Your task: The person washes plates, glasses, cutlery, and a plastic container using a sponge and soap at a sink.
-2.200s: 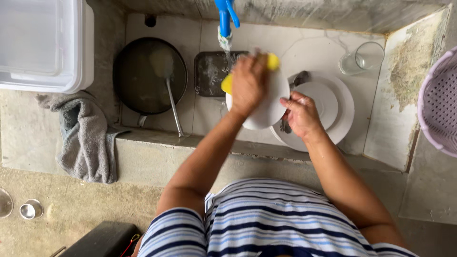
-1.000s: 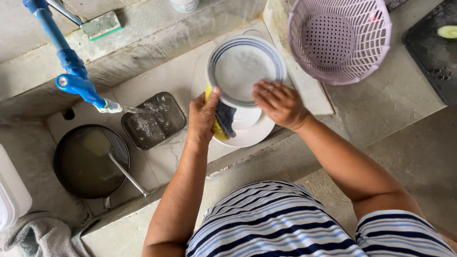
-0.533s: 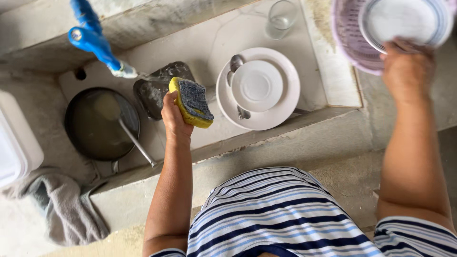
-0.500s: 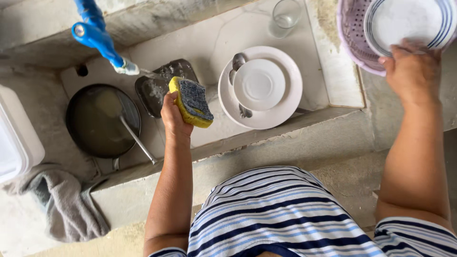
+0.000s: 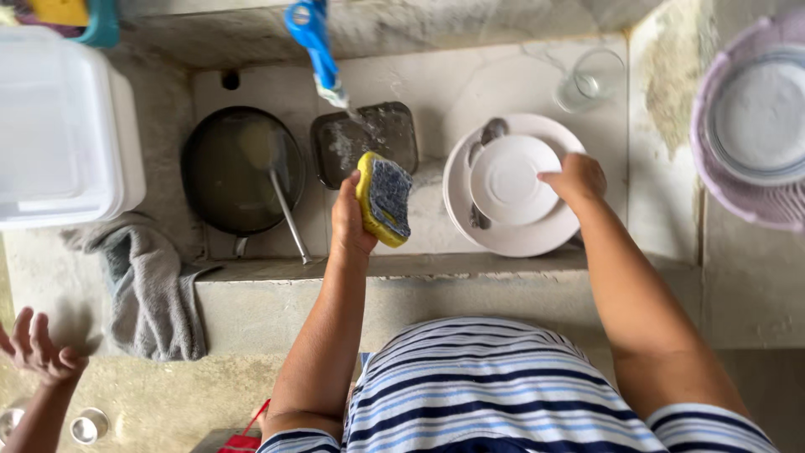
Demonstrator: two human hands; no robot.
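Far left, lower corner: another person's small hand (image 5: 33, 348), fingers spread, raised above the floor; two small metal cups (image 5: 84, 425) just below it.
Upper left: white plastic tub (image 5: 63, 126) on the surface beside the sink; grey cloth (image 5: 151, 289) draped over the sink edge below it.
Sink, left part: dark pan (image 5: 239, 172) holding murky water, a ladle (image 5: 281, 197) lying in it, handle pointing to the lower right.
Top centre: blue tap (image 5: 312, 38), water falling onto a dark square tray (image 5: 365, 143) below it.
Left hand (image 5: 350, 220): centre of frame, fingers clamped on a yellow sponge (image 5: 384, 199) with a blue scouring face; sponge held above the sink, just below the tray.
Sink, right of centre: large white plate (image 5: 511, 235) with a small white plate (image 5: 511, 178) on top and a spoon (image 5: 486, 138) tucked between them.
Right hand (image 5: 574, 178): fingers curled together on the right rim of the small white plate, touching it.
Upper right: clear glass (image 5: 587, 80) in the sink corner.
Far right: lilac basket (image 5: 738, 197) on the surface, a blue-rimmed plate (image 5: 759, 113) lying inside.
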